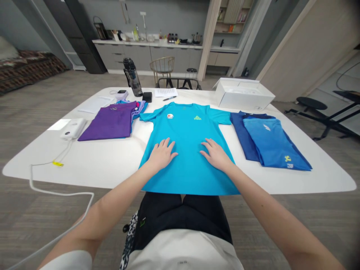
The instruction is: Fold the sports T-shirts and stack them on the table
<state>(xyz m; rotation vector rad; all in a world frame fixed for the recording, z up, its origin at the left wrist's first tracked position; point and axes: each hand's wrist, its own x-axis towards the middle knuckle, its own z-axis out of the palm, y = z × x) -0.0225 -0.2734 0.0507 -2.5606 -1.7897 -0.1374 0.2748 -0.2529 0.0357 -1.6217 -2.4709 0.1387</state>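
A bright blue T-shirt lies spread flat on the white table, its collar away from me and its hem along the near edge. My left hand rests on the left side of the shirt, fingers spread. On the right side of it lies my right hand, also with its fingers apart. Neither hand holds anything. Folded purple clothing sits to the left on top of blue and lilac pieces. Folded blue shirts lie to the right, beside the spread shirt's sleeve.
Behind the shirt are a dark bottle, a black wallet-like item, a pen, printed paper and an open white box. A white power strip with a cable is at the left.
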